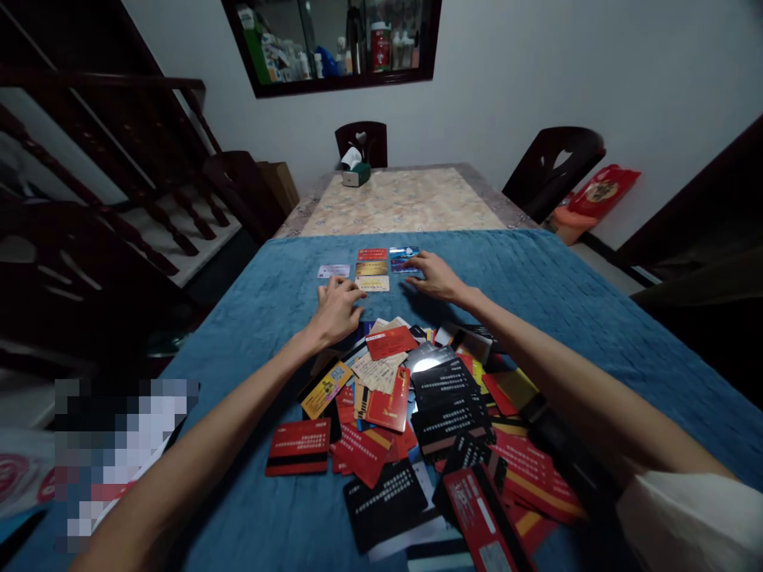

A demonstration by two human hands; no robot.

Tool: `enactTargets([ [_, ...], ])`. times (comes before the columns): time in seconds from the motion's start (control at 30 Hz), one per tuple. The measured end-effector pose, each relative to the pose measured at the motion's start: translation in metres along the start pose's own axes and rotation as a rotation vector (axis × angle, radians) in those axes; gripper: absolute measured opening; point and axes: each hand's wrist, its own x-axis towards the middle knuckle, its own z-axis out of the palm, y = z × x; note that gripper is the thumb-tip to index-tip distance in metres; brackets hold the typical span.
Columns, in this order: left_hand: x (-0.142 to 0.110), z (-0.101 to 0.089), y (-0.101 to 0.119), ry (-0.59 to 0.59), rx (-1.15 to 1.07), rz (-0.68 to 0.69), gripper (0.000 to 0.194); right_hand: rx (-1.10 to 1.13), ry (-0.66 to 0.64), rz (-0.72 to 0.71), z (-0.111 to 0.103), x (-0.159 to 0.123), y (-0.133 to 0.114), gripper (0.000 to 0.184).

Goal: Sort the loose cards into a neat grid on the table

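My left hand hovers or rests just left of a cream card, its fingers loosely bent with nothing visible in them. Above that card lie a gold card and a red card, forming a column. A pale lilac card lies to the left, beyond the left hand. My right hand reaches over the right edge of two blue cards, fingers apart; whether the fingertips touch them I cannot tell. Nearer me spreads a loose pile of red cards, black cards and a yellow card.
A blue cloth covers the near part of the table. At its far end stands a tissue box. Dark chairs flank the table, and a red bag sits at right. Papers, partly blurred out, lie at left.
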Motion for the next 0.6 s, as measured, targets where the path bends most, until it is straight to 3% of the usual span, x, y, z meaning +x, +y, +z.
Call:
enactTargets([
  [0.33,-0.095,-0.032,-0.006,0.000,0.010,-0.085,0.025,0.121,-0.094,-0.342,-0.005,-0.037,-0.097,0.026],
  [0.6,-0.125,-0.044,-0.017,0.006,-0.063,-0.129,0.023,0.180,-0.176,-0.491,-0.001,-0.068,-0.153,0.024],
])
